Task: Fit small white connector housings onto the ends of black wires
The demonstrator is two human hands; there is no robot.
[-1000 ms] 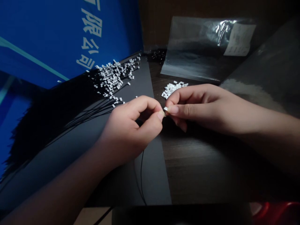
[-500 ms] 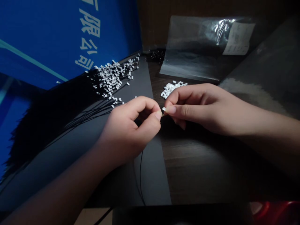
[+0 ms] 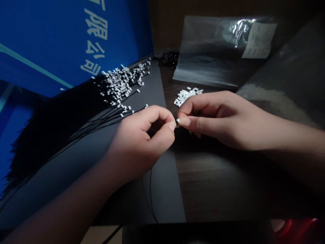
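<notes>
My left hand (image 3: 143, 142) is closed in a pinch on the end of a thin black wire (image 3: 150, 193) that hangs down from it over a dark sheet (image 3: 142, 95). My right hand (image 3: 215, 118) pinches a small white connector piece (image 3: 178, 120) between thumb and forefinger, right against my left fingertips. Just beyond my right hand a small heap of loose white connectors (image 3: 186, 96) lies on the dark wooden table (image 3: 215, 183). Further left, a bundle of black wires with white connectors on their ends (image 3: 120, 86) is spread over the dark sheet.
A blue board with white characters (image 3: 63, 40) leans at the back left. A clear plastic bag with a white label (image 3: 223, 51) lies at the back right. A second dark sheet (image 3: 286, 78) is at the right. Something red (image 3: 294, 230) shows at the bottom right.
Both hands stay together in the same pinch. My right hand has edged slightly left and down toward my left fingertips. The view has shifted a little.
</notes>
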